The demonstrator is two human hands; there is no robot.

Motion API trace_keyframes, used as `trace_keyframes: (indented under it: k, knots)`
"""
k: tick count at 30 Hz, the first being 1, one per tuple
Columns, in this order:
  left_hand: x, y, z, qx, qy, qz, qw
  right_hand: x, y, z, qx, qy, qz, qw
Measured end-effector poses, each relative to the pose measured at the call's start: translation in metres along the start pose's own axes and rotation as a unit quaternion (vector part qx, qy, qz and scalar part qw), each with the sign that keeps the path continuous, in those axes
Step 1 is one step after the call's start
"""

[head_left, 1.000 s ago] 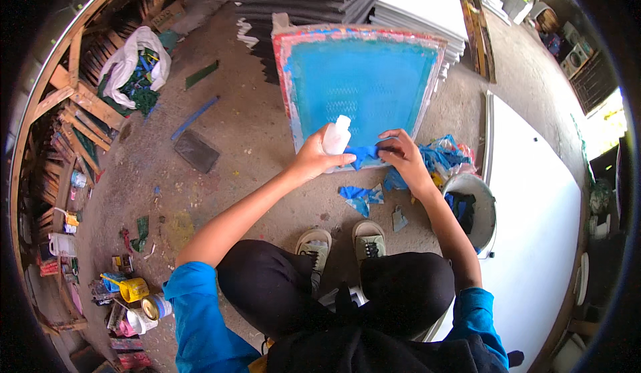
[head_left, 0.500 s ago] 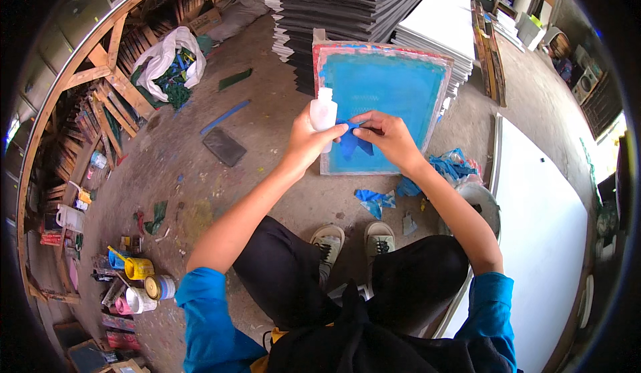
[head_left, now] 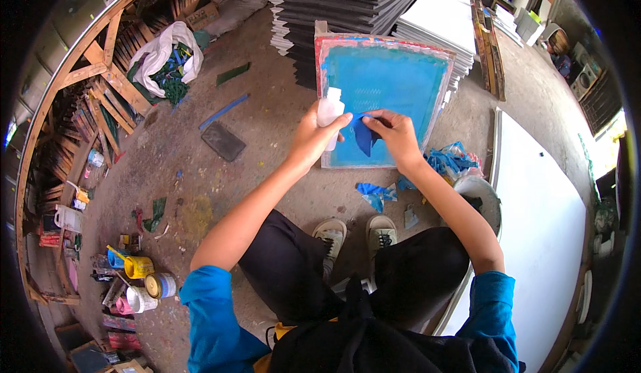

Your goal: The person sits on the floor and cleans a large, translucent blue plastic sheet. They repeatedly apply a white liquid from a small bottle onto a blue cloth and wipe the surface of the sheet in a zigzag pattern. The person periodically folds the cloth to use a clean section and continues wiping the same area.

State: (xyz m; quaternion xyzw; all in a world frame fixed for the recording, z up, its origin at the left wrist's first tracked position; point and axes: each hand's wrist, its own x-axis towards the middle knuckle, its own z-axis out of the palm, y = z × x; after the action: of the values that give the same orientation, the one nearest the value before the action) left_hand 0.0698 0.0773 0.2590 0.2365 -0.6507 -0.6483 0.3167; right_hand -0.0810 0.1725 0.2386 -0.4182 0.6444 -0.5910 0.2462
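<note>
In my left hand (head_left: 314,135), fingers wrapped round it, is a white translucent plastic bottle (head_left: 330,106) with a short neck. My right hand (head_left: 395,135) pinches a small piece of dark blue cloth (head_left: 362,137), which hangs down close beside the left fingertips. Behind both hands, a framed screen-printing screen (head_left: 394,73) with a blue coating and faint pale marks leans against the stacks, its lower edge on the floor. Whether the left fingertips also touch the cloth, I cannot tell.
A stack of dark sheets (head_left: 327,13) and white boards (head_left: 437,13) stands behind the screen. Blue scraps (head_left: 377,194) and a bucket (head_left: 491,203) lie right, beside a large white panel (head_left: 537,239). Paint pots (head_left: 139,267) and a white sack (head_left: 150,73) are left.
The blue cloth has shifted from spread below both hands to hanging narrower from my right hand. The fingertips have parted slightly, and the bottle has moved a little right.
</note>
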Motion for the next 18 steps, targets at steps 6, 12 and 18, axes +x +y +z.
trace_keyframes:
  k: [6, 12, 18]
  knots:
    - [-0.001, -0.017, 0.000, 0.225, -0.055, -0.035, 0.972, 0.012, 0.032, -0.022, -0.039, 0.063, 0.067, 0.995]
    - [0.008, -0.038, 0.006, 0.375, -0.069, 0.069, 0.922, 0.011, 0.044, -0.011, -0.013, 0.076, 0.072, 0.994]
    - [0.019, -0.044, 0.008, 0.469, -0.048, 0.131, 0.872, 0.012, 0.067, -0.002, 0.088, 0.088, 0.138, 0.983]
